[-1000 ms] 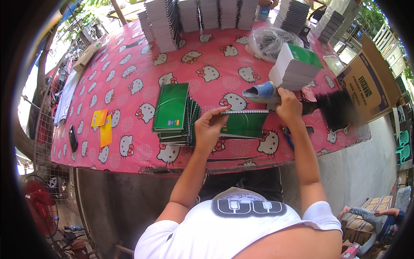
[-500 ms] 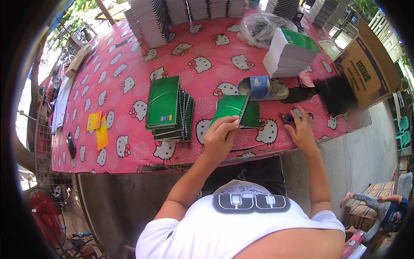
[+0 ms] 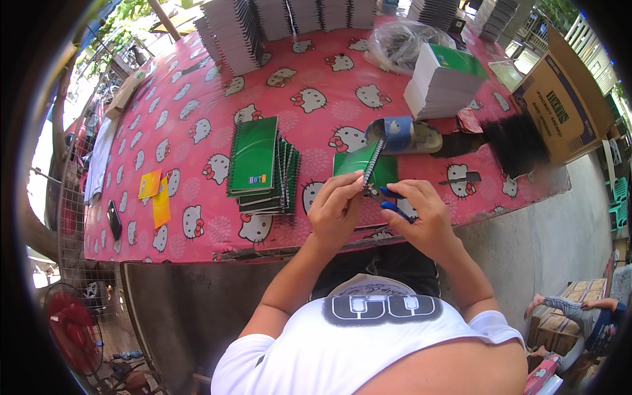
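Observation:
My left hand [image 3: 334,209] pinches a green spiral notebook [image 3: 359,159] at the near end of its dark coil, holding it tilted up from the table. In my right hand [image 3: 426,217] is a pair of blue-handled pliers [image 3: 397,212], its handles spread between thumb and fingers. The pliers' jaws are at the near end of the coil, beside my left fingertips; whether they touch the wire I cannot tell. Another green cover [image 3: 386,170] lies flat underneath. To the left is a pile of green spiral notebooks [image 3: 253,155].
Beyond the notebook lies a blue slipper [image 3: 400,135]. Black coils [image 3: 517,148] lie beside a cardboard box [image 3: 569,108] on the right. A white paper stack [image 3: 434,85], a plastic bag [image 3: 408,46] and spiral-bound stacks [image 3: 230,39] stand farther back. Yellow cards [image 3: 160,201] and a phone [image 3: 114,219] lie left.
My right hand has picked up the pliers from the table at right and brought them left to the notebook's coil. My left hand keeps its hold on the notebook.

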